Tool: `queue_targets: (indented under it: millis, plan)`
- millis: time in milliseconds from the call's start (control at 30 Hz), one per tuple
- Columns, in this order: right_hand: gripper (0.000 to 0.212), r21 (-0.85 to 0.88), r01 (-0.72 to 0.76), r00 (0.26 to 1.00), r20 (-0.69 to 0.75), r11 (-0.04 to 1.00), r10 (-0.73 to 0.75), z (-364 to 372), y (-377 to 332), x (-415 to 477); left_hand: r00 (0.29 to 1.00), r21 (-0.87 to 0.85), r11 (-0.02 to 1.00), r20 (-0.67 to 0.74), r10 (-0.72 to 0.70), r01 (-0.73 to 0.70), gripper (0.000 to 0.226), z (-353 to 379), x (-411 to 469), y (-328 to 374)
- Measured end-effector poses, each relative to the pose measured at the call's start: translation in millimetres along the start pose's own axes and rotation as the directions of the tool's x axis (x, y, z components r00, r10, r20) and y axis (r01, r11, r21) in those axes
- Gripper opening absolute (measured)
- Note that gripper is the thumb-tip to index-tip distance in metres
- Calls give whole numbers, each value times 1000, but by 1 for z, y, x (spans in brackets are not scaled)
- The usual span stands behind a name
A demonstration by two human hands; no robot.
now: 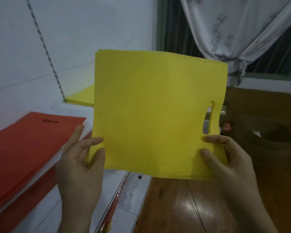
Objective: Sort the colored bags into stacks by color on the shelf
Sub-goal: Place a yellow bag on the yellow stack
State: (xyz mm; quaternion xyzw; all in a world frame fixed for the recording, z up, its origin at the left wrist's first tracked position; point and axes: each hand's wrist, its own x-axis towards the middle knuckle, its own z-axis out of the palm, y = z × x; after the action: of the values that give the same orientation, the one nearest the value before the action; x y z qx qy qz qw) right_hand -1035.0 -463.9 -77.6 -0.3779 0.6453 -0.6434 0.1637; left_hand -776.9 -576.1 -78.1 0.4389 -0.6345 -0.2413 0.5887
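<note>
Currently, a person is holding up a flat set of yellow bags (158,111) in front of them with both hands. Layered edges are showing at the top left corner, so it is probably more than one bag, though the count cannot be told.

The left hand (79,162) is pinching the lower left corner. The right hand (225,158) is gripping the lower right edge, thumb on the front, just below the handle cut-out (210,118). The hands are well apart, one at each bottom corner.

To the left, a white shelf (69,111) is carrying two piles. A red stack (23,148) is lying near the person, just beside the left hand. A yellow stack (81,97) is lying farther back against the wall, partly hidden by the raised bags. A pale curtain (233,31) is hanging at the upper right, and a wooden floor (175,207) is showing below.

Judging by this, the person is partway through placing yellow bags. The next move is likely calling for carrying them past the red stack, laying them flat on the yellow stack and lining up the edges.
</note>
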Motion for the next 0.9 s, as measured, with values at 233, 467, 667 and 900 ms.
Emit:
queue_targets:
  millis: [233, 467, 667, 900]
  plan:
    - [25, -53, 72, 997, -13, 996, -73, 25, 10, 147, 985, 62, 998, 174, 0, -11, 38, 98, 110, -34]
    - [27, 12, 74, 996, 38, 997, -75, 63, 25, 257, 990, 205, 978, 138, 0, -29, 41, 148, 196, -47]
    - [32, 44, 122, 957, 260, 992, -130, 140, 54, 348, 1000, 480, 877, -25, 18, -4, 43, 158, 228, -73]
    - [38, 143, 211, 768, 588, 967, -255, 264, 74, 445, 942, 639, 712, -323, -97, 292, 45, 164, 252, -103]
